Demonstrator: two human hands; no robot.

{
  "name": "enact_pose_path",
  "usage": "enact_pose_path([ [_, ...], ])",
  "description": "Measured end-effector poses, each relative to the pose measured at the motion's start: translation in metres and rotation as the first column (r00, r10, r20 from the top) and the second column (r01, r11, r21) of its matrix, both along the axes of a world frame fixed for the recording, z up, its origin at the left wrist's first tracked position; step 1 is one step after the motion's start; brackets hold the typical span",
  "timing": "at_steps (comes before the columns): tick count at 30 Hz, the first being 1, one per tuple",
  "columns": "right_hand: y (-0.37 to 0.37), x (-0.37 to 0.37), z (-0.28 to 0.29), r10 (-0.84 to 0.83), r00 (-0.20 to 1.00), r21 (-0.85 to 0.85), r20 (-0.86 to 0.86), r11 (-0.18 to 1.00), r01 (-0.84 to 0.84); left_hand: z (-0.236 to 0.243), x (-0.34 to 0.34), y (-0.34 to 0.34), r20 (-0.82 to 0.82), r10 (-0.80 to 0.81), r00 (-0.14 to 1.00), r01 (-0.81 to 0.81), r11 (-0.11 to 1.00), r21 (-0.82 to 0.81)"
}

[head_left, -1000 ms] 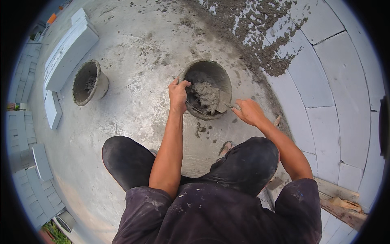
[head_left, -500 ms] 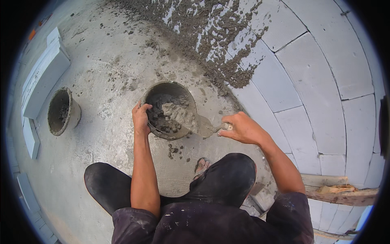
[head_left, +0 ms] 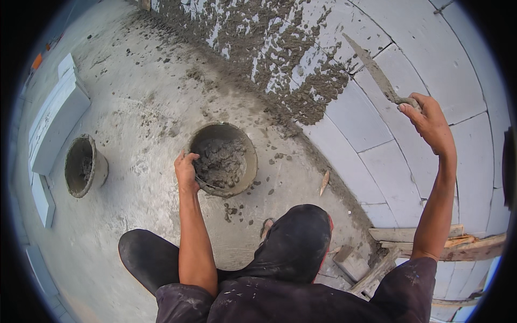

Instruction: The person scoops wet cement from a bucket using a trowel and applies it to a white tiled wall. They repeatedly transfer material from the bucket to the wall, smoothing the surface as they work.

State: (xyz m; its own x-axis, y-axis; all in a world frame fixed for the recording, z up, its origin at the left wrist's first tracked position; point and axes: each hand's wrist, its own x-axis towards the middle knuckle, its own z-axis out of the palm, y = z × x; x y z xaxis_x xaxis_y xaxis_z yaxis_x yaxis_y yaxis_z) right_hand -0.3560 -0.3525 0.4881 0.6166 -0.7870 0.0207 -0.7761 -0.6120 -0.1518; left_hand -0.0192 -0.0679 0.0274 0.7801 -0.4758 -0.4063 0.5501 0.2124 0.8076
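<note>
My left hand (head_left: 186,171) grips the left rim of a round bucket (head_left: 246,169) that holds lumpy grey mortar (head_left: 221,161). My right hand (head_left: 428,121) is closed on the handle of a trowel (head_left: 377,70), raised at the right in front of the white block wall (head_left: 452,54). The trowel's blade points up and left, coated with grey but without the big lump. Rough mortar (head_left: 323,94) is spattered over part of the wall's lower blocks, left of the blade.
A second bucket (head_left: 99,167) stands at the left on the concrete floor (head_left: 134,194), beside stacked white blocks (head_left: 59,124). Loose wooden boards (head_left: 388,234) lie at the lower right by the wall. My knees are bent below the bucket.
My right hand has lifted the trowel from the bucket up and rightward to the wall; its heap of mortar is gone. My left hand stays on the rim. The view has shifted.
</note>
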Motion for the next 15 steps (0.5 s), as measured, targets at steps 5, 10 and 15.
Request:
enact_pose_path([
  [5, 0.043, 0.055, -0.133, 0.337, 0.873, -0.152, -0.353, 0.9, -0.409, 0.022, -0.024, -0.02, 0.04, -0.072, 0.997, 0.071, 0.997, 0.034],
  [10, 0.072, 0.095, -0.336, 0.58, 0.662, 0.001, -0.475, 0.753, -0.659, 0.039, -0.045, -0.038, 0.102, -0.121, 0.987, 0.119, 0.993, 0.021],
  [15, 0.08, 0.093, -0.368, 0.555, 0.773, 0.32, -0.306, 0.825, -0.465, 0.045, -0.029, -0.014, 0.048, -0.043, 0.998, 0.044, 0.999, -0.007],
])
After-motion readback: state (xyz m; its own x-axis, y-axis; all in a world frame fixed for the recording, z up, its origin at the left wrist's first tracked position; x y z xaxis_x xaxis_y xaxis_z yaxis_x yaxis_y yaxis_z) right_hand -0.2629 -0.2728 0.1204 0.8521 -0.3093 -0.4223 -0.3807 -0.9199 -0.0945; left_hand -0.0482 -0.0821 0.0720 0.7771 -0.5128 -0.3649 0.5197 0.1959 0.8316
